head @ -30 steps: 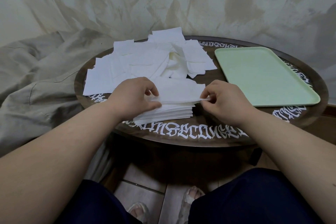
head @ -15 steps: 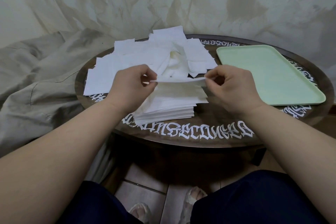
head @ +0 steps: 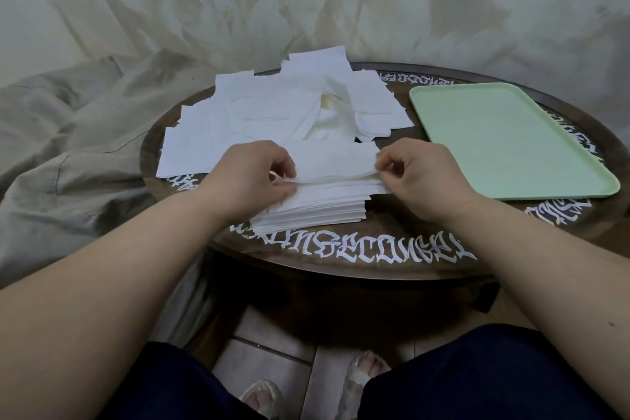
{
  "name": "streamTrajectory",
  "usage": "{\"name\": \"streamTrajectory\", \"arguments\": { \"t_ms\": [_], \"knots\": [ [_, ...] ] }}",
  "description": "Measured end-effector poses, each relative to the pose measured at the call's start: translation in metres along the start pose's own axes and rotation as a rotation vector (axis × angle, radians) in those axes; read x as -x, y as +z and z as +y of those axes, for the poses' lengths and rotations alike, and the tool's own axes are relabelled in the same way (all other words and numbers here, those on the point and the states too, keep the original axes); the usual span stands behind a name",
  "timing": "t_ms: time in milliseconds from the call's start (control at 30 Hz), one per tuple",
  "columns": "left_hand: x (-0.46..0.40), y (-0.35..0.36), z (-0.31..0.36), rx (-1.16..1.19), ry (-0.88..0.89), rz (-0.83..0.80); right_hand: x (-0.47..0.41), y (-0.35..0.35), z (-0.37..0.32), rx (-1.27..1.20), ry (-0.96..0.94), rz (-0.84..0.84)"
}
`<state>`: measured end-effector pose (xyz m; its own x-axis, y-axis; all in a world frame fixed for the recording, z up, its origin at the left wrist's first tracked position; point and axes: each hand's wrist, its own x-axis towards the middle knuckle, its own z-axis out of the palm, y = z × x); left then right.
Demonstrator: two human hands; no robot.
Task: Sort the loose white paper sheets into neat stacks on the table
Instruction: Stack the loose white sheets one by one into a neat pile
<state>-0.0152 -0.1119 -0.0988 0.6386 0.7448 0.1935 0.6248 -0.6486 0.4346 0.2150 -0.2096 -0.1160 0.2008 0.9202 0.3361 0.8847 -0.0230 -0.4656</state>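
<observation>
A neat stack of white paper sheets (head: 317,210) lies at the near edge of the round dark table (head: 358,262). Just above it I hold one white sheet (head: 332,162) stretched flat between both hands. My left hand (head: 254,176) pinches its left edge and my right hand (head: 421,170) pinches its right edge. Behind them a loose heap of white sheets (head: 272,112) spreads over the back left of the table.
An empty pale green tray (head: 504,136) lies on the right side of the table. Beige cloth (head: 68,147) is bunched at the left, and a draped fabric backdrop rises behind. White lettering rings the table rim. My knees and feet show below.
The sheet held between both hands has come back down from above the heap to just over the neat stack. Both hands moved toward me with it.
</observation>
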Motion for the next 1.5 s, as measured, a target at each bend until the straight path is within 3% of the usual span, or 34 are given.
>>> {"name": "streamTrajectory", "arguments": {
  "t_ms": [200, 1000, 1233, 1500],
  "knots": [
    [0.0043, -0.0049, 0.0039, -0.003, 0.039, 0.014, 0.0018, -0.0026, 0.001, -0.037, -0.001, 0.053],
    [0.0046, -0.0015, 0.0023, -0.023, -0.086, -0.064, 0.0049, 0.0019, 0.0043, 0.098, -0.109, -0.141],
    [0.0051, -0.0017, 0.002, -0.03, -0.088, -0.05, 0.0017, 0.003, 0.001, 0.21, -0.15, -0.064],
    [0.0046, -0.0008, 0.0011, -0.022, -0.014, -0.014, 0.0003, 0.0007, -0.0033, 0.127, -0.045, 0.034]
  ]
}}
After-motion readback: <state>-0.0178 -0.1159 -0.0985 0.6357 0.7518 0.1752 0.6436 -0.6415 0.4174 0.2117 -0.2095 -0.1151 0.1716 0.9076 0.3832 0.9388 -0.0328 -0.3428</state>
